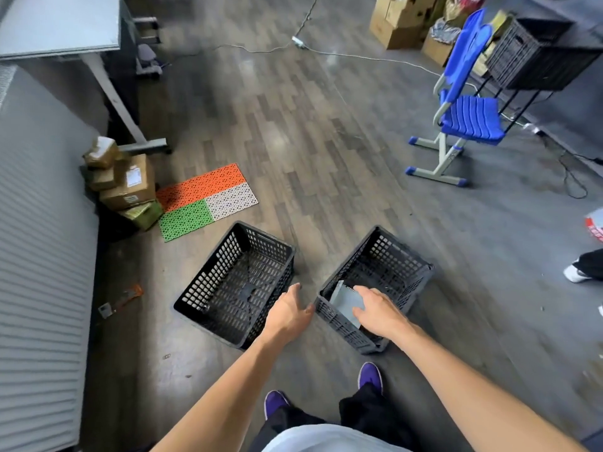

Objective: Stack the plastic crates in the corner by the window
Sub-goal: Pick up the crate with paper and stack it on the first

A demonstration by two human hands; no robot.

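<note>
1. 3 black plastic crates are in view. 2 stand open-side up on the wood floor (326, 141) just in front of the person, side by side with a narrow gap between them: the left crate (235, 282) and the right crate (388, 272). The third crate (538, 53) sits raised off the floor at the far right, behind 1 blue chair (470, 115).
2. The left crate holds nothing that shows. The right crate holds 1 grey sheet (346, 301), leaning in its near left corner.
3. The left hand (288, 313) hovers over the gap between the 2 near crates, its fingers (295, 288) straight and relaxed, gripping nothing.
4. The right hand (378, 313) reaches over the near rim of the right crate, its fingers (365, 293) spread flat above the grey sheet. I cannot tell whether they touch it.
5. 2 purple shoes (370, 376) stand just behind the crates.
6. Left of the crates lies 1 perforated mat (205, 199) in 3 colours: orange, white and green. Beside it is a pile of at least 4 cardboard boxes (127, 181).
7. 1 power strip (298, 41) lies far across the floor.
</note>
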